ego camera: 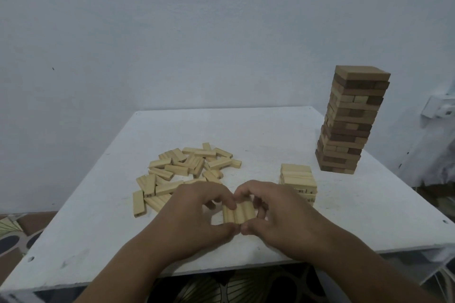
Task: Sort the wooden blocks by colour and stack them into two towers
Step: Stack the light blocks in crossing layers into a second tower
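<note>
Three light wooden blocks (238, 212) lie side by side near the table's front edge. My left hand (197, 219) and my right hand (280, 219) curl round them from either side, fingertips and thumbs almost meeting. Just behind my right hand stands a short stack of light blocks (296, 178). A loose pile of light blocks (187, 167) is spread out to the left. A tall tower of darker brown blocks (349, 120) rises at the back right corner.
The white table (246, 130) stands against a pale wall. A patterned floor covering (234, 285) shows below the front edge. A white fitting (438, 107) sits on the wall at the right.
</note>
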The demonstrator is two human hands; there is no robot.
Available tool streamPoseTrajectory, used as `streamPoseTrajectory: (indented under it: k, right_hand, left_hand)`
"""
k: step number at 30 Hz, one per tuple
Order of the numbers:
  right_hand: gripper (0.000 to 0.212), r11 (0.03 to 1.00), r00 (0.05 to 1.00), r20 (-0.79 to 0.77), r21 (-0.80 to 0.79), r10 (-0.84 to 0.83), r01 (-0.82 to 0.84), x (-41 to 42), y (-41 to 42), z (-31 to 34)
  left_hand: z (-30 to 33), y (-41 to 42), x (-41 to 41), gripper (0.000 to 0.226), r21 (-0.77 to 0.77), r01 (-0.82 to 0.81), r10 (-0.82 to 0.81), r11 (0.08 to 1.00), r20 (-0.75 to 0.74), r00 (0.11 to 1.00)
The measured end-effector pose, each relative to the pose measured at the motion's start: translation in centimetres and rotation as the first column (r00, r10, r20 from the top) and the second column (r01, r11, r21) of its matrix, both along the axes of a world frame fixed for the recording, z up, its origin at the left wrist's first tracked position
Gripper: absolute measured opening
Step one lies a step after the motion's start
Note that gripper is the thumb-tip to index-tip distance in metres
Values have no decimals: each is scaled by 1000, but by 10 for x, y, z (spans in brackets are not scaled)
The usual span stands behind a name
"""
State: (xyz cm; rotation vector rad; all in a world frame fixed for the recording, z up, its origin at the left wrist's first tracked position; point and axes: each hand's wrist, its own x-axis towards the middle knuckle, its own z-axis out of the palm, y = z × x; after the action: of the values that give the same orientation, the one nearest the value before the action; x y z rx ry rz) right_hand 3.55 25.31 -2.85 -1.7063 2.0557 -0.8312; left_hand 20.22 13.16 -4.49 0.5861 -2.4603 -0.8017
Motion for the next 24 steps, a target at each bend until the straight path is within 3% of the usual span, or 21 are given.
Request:
streamPoseTrajectory:
  k: [7, 24]
  right_hand:
    - [53, 982, 996, -44, -174, -82, 73, -18, 16, 32]
    - [57, 965, 976, -57, -170, -212, 200, -79, 42, 34]
  left_hand:
    - [22, 7, -26, 43, 54, 33, -23, 998, -190, 981]
    - [23, 17, -101, 56, 43, 91, -85, 995, -132, 988]
